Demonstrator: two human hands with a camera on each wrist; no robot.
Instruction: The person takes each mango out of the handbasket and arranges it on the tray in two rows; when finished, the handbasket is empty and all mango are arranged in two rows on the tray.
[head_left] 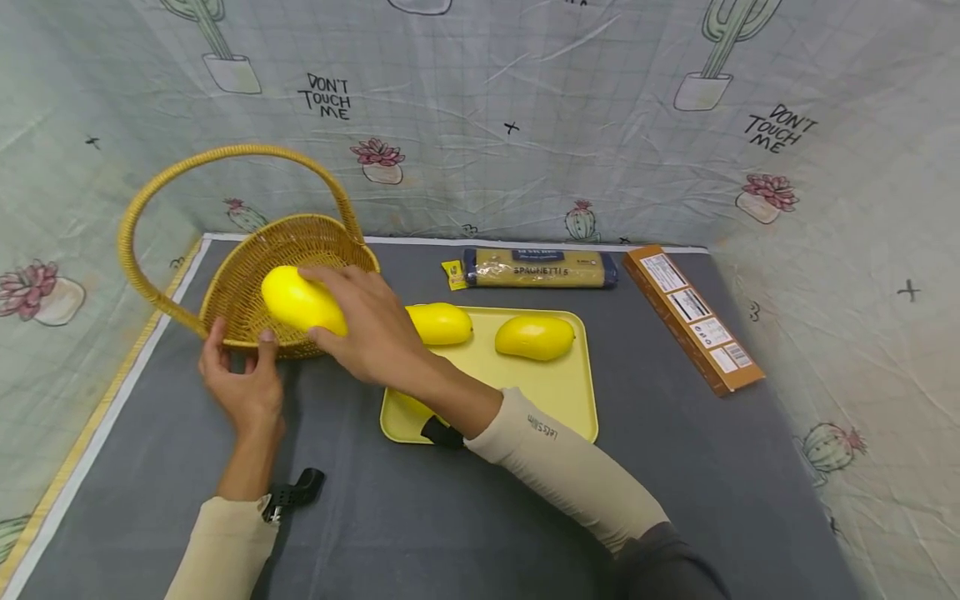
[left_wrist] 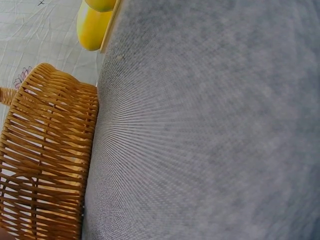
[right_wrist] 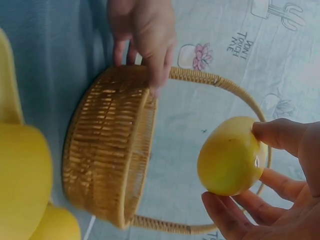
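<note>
My right hand (head_left: 371, 325) pinches a yellow mango (head_left: 302, 300) between thumb and fingers, above the near side of a wicker basket (head_left: 247, 271). In the right wrist view the mango (right_wrist: 231, 157) is held in the fingertips, apart from the basket (right_wrist: 102, 150). My left hand (head_left: 243, 383) grips the basket's near rim, thumb and fingers spread along it; the right wrist view shows this left hand (right_wrist: 145, 30) too. A yellow tray (head_left: 517, 396) carries a mango (head_left: 441, 323) and another mango (head_left: 535, 337). My right forearm covers part of the tray.
Behind the tray lies a spaghetti packet (head_left: 540, 269). An orange-brown box (head_left: 693, 321) lies at the right. The basket's tall arched handle (head_left: 243, 151) stands up over it. A patterned cloth (head_left: 510, 167) hangs behind the grey table (head_left: 390, 533).
</note>
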